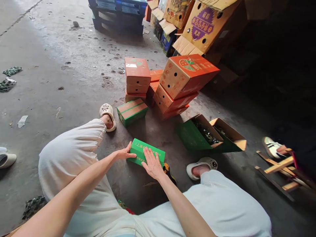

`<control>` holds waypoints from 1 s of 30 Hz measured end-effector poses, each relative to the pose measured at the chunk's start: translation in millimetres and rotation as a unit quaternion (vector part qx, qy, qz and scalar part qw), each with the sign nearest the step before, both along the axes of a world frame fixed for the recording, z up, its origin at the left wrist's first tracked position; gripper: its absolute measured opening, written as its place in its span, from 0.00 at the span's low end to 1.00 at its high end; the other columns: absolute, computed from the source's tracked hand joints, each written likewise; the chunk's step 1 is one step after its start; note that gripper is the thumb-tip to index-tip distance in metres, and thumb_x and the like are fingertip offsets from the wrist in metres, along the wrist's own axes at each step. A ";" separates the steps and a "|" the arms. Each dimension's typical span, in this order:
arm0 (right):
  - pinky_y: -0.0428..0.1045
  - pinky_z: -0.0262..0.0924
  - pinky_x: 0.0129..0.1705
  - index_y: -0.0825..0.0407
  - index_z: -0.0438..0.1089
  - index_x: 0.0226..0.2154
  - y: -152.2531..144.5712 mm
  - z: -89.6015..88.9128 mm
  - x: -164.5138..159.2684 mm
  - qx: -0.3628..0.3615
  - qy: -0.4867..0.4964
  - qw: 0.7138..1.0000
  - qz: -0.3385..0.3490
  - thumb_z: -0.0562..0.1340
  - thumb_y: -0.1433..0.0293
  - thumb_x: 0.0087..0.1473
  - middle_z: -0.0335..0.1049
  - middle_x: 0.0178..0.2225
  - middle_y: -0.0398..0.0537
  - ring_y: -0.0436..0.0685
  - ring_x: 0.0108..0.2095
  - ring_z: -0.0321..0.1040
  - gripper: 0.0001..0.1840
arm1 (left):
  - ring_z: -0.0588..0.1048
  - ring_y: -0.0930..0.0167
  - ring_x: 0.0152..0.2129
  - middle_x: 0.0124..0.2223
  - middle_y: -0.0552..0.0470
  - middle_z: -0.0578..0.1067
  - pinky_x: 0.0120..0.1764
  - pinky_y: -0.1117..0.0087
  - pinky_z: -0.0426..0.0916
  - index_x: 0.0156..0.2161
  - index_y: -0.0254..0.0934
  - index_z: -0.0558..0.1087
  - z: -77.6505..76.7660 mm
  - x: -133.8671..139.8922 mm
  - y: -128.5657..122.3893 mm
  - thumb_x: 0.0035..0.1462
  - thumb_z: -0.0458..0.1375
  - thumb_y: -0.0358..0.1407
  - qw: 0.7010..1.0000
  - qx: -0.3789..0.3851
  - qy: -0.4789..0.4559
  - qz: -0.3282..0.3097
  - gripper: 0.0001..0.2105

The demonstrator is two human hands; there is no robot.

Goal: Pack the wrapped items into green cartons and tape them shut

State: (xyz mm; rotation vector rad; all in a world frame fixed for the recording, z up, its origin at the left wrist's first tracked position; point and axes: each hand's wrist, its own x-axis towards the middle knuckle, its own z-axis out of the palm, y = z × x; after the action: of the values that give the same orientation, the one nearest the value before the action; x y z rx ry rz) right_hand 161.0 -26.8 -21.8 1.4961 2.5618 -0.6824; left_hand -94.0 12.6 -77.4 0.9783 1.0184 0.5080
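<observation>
A small green carton [138, 148] with pale printed lettering lies on the floor between my feet, its top flaps closed. My left hand [125, 152] rests against its left end, fingers stretched out over the edge. Flat on the top near the right end lies my right hand [153, 162], fingers extended. Just right of the carton, partly behind my right wrist, is a black and orange-yellow tape dispenser-like object [168, 171]; its exact kind is hard to make out. Another green carton [132, 111], with a brown top, sits beyond, near my left shoe.
Orange cartons [187, 74] stand stacked ahead, beside a shorter stack [137, 74]. Open green cartons [197, 135] with dark wrapped contents are at right. Farther off are a blue pallet [118, 16] and large fruit boxes [207, 24]. A wooden stool [281, 171] and another person's shoe [273, 147] are at right.
</observation>
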 end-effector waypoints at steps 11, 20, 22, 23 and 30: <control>0.70 0.27 0.73 0.47 0.33 0.77 1.7 -17.9 -2.3 -0.011 -0.006 1.000 -0.005 0.50 0.62 0.69 0.33 0.77 0.51 0.62 0.76 0.30 0.41 | 0.41 0.54 0.75 0.77 0.39 0.43 0.72 0.45 0.36 0.76 0.36 0.47 24.8 43.4 -37.5 0.67 0.54 0.45 0.795 0.409 0.414 -0.171 0.38; 0.74 0.34 0.71 0.53 0.44 0.75 13.5 -19.2 19.7 0.028 0.023 0.943 -0.332 0.48 0.49 0.70 0.34 0.77 0.59 0.71 0.76 0.32 0.41 | 0.40 0.56 0.75 0.78 0.43 0.45 0.72 0.45 0.38 0.76 0.40 0.47 19.8 53.1 -39.9 0.71 0.49 0.48 0.809 0.388 0.433 -0.092 0.35; 0.67 0.45 0.71 0.55 0.43 0.75 11.2 -19.1 21.4 0.017 0.051 0.918 -0.393 0.47 0.47 0.69 0.35 0.76 0.62 0.69 0.75 0.39 0.43 | 0.37 0.58 0.75 0.78 0.45 0.43 0.72 0.48 0.39 0.75 0.41 0.51 17.6 54.7 -38.1 0.72 0.47 0.46 0.825 0.375 0.420 -0.047 0.31; 0.62 0.51 0.69 0.56 0.42 0.75 10.0 -19.7 21.0 0.011 0.067 0.906 -0.418 0.47 0.46 0.69 0.39 0.75 0.65 0.68 0.74 0.44 0.44 | 0.35 0.59 0.75 0.78 0.46 0.41 0.73 0.50 0.39 0.75 0.42 0.54 16.2 54.2 -36.1 0.73 0.46 0.45 0.837 0.366 0.407 -0.024 0.29; 0.54 0.61 0.62 0.57 0.47 0.71 12.3 -24.8 17.1 -0.016 0.088 0.889 -0.450 0.50 0.50 0.70 0.60 0.67 0.70 0.66 0.64 0.65 0.39 | 0.58 0.53 0.70 0.75 0.34 0.55 0.68 0.53 0.57 0.77 0.39 0.37 14.4 37.8 -10.9 0.56 0.68 0.52 0.965 0.068 0.200 0.158 0.56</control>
State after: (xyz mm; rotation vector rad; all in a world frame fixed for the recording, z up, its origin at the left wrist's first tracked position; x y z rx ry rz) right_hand 178.0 -14.5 -46.6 2.7101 1.7996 -0.9473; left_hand -56.1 1.7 -63.0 1.0713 1.5335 0.6666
